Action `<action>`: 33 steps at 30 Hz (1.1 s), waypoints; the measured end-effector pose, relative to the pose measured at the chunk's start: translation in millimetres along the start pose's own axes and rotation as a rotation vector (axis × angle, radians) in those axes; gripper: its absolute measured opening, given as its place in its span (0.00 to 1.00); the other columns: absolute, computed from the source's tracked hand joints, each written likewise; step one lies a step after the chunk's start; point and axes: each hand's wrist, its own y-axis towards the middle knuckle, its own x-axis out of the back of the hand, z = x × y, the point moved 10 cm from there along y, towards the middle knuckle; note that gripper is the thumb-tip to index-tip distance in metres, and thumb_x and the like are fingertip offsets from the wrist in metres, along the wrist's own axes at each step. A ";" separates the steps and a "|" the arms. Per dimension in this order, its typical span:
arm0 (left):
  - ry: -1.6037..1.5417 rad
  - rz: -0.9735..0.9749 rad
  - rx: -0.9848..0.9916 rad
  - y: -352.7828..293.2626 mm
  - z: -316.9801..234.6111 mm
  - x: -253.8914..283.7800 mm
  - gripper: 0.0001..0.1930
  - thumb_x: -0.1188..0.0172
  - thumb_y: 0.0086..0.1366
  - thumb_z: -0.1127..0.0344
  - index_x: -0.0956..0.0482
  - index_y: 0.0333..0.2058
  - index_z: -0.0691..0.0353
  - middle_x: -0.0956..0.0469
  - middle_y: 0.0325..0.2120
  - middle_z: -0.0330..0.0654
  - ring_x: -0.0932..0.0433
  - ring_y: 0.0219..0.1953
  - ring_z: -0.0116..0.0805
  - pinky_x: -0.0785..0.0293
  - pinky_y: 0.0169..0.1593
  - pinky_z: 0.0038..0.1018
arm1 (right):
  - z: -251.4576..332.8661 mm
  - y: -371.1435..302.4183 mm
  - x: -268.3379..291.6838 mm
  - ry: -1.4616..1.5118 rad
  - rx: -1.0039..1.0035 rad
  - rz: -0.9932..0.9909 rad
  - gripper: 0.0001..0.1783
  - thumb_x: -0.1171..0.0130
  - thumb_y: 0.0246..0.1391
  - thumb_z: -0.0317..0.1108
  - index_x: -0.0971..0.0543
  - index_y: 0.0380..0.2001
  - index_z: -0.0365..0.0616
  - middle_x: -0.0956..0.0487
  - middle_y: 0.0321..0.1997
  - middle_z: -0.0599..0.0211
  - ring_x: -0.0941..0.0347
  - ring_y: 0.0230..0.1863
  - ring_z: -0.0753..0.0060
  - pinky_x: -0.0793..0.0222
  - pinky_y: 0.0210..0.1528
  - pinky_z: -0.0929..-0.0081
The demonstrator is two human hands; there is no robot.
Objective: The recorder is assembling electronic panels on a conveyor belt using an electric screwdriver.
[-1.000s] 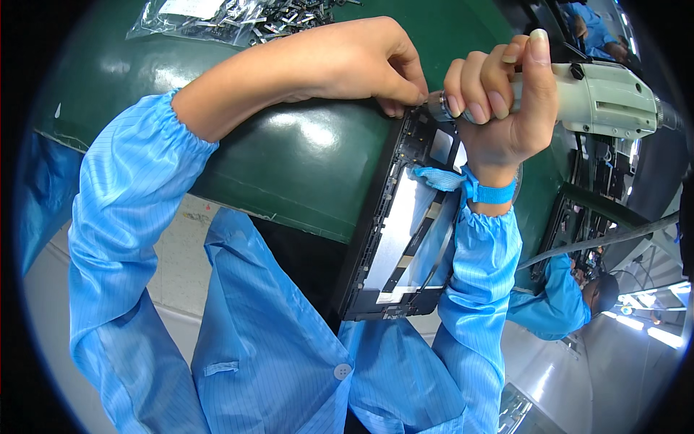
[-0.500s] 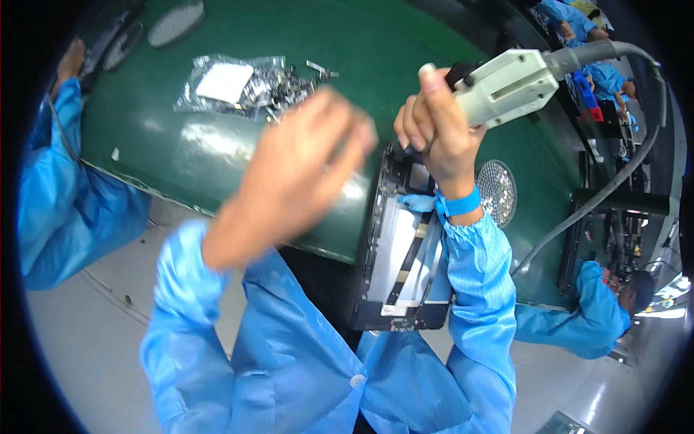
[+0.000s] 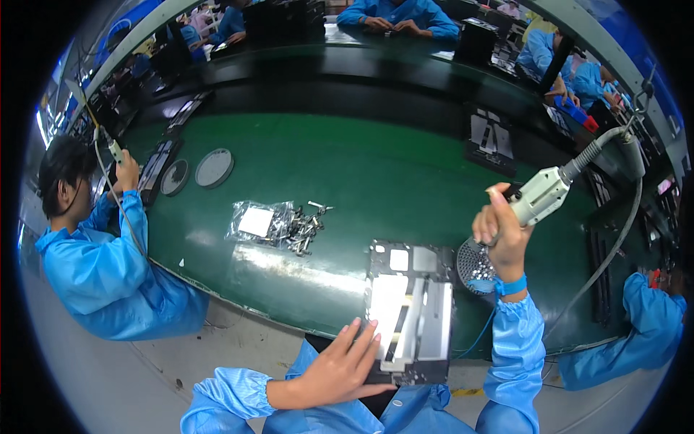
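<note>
Spread fingers of the bare left hand lay open across the left near edge of the flat black rectangular device frame, its thumb stretched along the near edge. The frame sat just right of these fingertips, its far end over the glossy green table and its near end past the table's near edge. Fingers of the bare right hand were curled closed around the pale off-white power screwdriver, right of the frame and apart from it; the tool's tip was hidden. Inside the frame, two long silvery panels, the left one bright with glare, flanked a slanting pale band, and a small white square marked the far left part. A round grey dish of tiny shiny pieces stood just right of the frame's far half. Farther left, a clear plastic bag lay beside loose dark-and-silver metal parts.
</note>
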 end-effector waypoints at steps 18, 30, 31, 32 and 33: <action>0.209 -0.141 0.004 299.1 281.5 -1.2 0.32 0.46 0.64 0.46 0.32 0.55 0.69 0.39 0.60 0.57 0.29 0.52 0.60 0.30 0.54 0.41 | 14.2 15.1 192.0 -0.028 0.077 -0.322 0.09 0.49 0.55 0.24 0.27 0.39 0.32 0.40 0.11 0.75 0.46 0.08 0.83 0.45 0.11 0.79; -0.083 -0.257 0.434 453.8 228.8 -51.5 0.43 0.39 0.54 0.39 0.35 0.53 0.75 0.31 0.48 0.63 0.28 0.46 0.59 0.29 0.51 0.41 | 2.2 -0.9 156.2 -0.110 0.040 -0.122 0.11 0.47 0.55 0.23 0.29 0.42 0.31 0.34 0.15 0.71 0.41 0.10 0.82 0.39 0.14 0.79; -0.093 -0.178 0.589 460.3 245.7 -66.6 0.48 0.38 0.51 0.36 0.38 0.55 0.77 0.32 0.48 0.65 0.29 0.48 0.59 0.30 0.52 0.41 | -2.6 -2.6 142.1 -0.109 0.015 -0.078 0.11 0.47 0.55 0.22 0.29 0.42 0.31 0.33 0.15 0.71 0.41 0.11 0.82 0.38 0.15 0.79; -0.082 -0.125 0.640 470.9 237.2 -81.9 0.51 0.37 0.49 0.35 0.40 0.57 0.76 0.34 0.51 0.65 0.31 0.50 0.60 0.30 0.52 0.42 | -4.9 -5.4 141.1 -0.111 0.001 -0.076 0.11 0.48 0.55 0.22 0.29 0.42 0.31 0.33 0.15 0.70 0.40 0.11 0.82 0.38 0.15 0.79; -0.066 -0.073 0.694 476.3 231.9 -92.8 0.54 0.35 0.46 0.33 0.42 0.59 0.74 0.35 0.53 0.64 0.32 0.52 0.61 0.31 0.53 0.42 | -7.1 -8.4 138.7 -0.106 -0.014 -0.071 0.11 0.48 0.55 0.21 0.29 0.42 0.31 0.34 0.15 0.70 0.40 0.11 0.82 0.38 0.15 0.80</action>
